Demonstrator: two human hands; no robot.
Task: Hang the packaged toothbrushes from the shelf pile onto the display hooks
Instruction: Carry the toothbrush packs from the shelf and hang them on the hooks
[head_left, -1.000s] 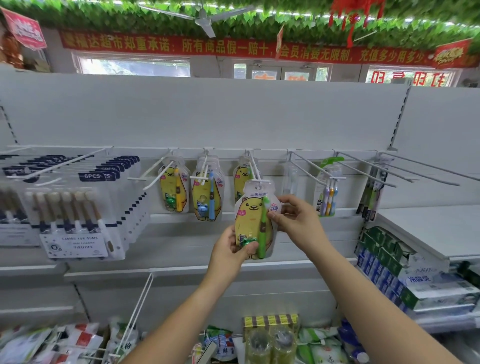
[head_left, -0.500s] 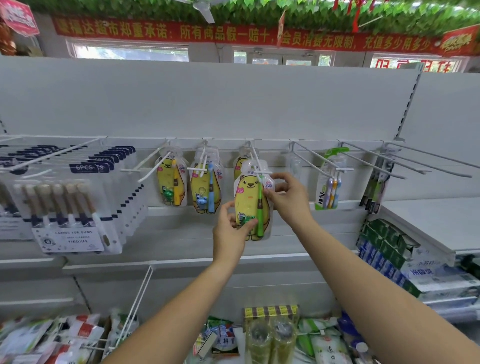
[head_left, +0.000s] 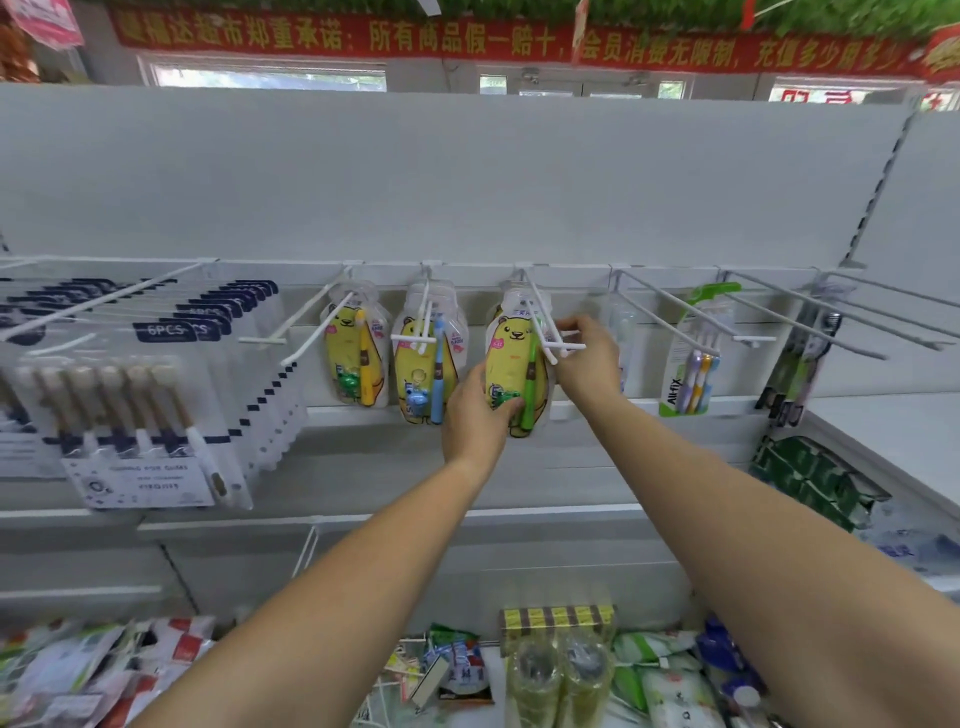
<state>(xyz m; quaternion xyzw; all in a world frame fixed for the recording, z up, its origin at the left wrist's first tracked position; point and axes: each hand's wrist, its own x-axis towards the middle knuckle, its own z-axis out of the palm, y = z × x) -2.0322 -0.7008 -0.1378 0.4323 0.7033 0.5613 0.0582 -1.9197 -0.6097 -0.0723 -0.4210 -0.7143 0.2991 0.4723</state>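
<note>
A red banner across the top carries yellow Chinese characters, legible in part: 超市郑重承诺:所有商品假一赔十. At left, the dark header of the front six-brush toothbrush pack reads "6PCS". Its lower white card bears print too blurred to read. At right, the green-edged toothbrush pack reads "All-Fix", set vertically. The bear-shaped toothbrush pack shows a Chinese header, not legible.
</note>
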